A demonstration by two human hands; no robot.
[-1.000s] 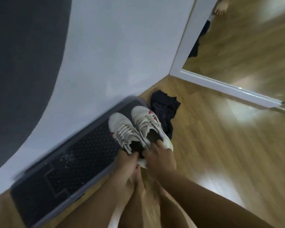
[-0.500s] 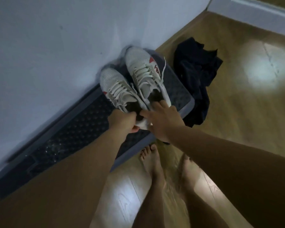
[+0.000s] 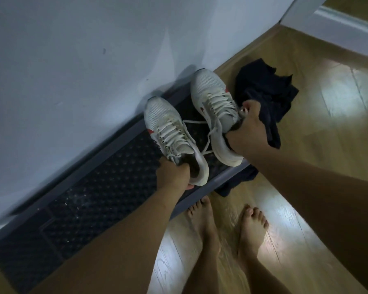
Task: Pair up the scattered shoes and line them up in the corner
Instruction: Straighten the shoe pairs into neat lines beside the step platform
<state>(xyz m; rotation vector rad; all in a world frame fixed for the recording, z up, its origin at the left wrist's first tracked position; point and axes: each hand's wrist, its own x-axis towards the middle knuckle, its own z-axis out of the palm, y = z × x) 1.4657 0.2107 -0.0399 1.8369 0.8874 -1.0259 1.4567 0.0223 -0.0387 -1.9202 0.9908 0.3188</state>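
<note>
two hands, one shoe each: left hand [image 3: 172,177] grips the left sneaker [image 3: 170,132] at its heel on the dark mat [image 3: 94,198]; the right sneaker [image 3: 212,102], collar gripped by the right hand [image 3: 246,128], lies roughly parallel, toes toward the wall [image 3: 72,60], a laces-wide gap between them to close.

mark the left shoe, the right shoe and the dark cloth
left shoe [image 3: 170,132], head view, on its laces
right shoe [image 3: 208,83], head view, on its mesh toe
dark cloth [image 3: 261,83], head view, on its bunched middle
</note>
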